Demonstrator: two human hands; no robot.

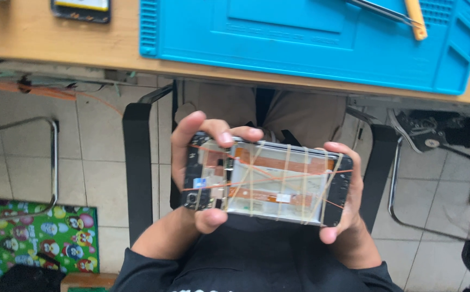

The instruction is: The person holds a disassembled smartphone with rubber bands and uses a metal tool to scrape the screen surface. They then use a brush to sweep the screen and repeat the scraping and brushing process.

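Tiled floor (99,178), wooden desk (56,38), blue mat (300,38)

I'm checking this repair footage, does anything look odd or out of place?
Yes. The opened phone held between the left hand and right hand is wrapped in many crisscrossing rubber bands, its back cover off and orange flex cables exposed. It is held over the lap, away from the blue mat.

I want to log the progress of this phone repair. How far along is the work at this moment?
Done, by the look of it: the opened phone is already wrapped in several rubber bands, lengthwise and across. In hand: the left hand and right hand hold it at its two ends, above the lap. Left: its inside is uncovered, and the tweezers and yellow pry tool lie unused on the blue mat.
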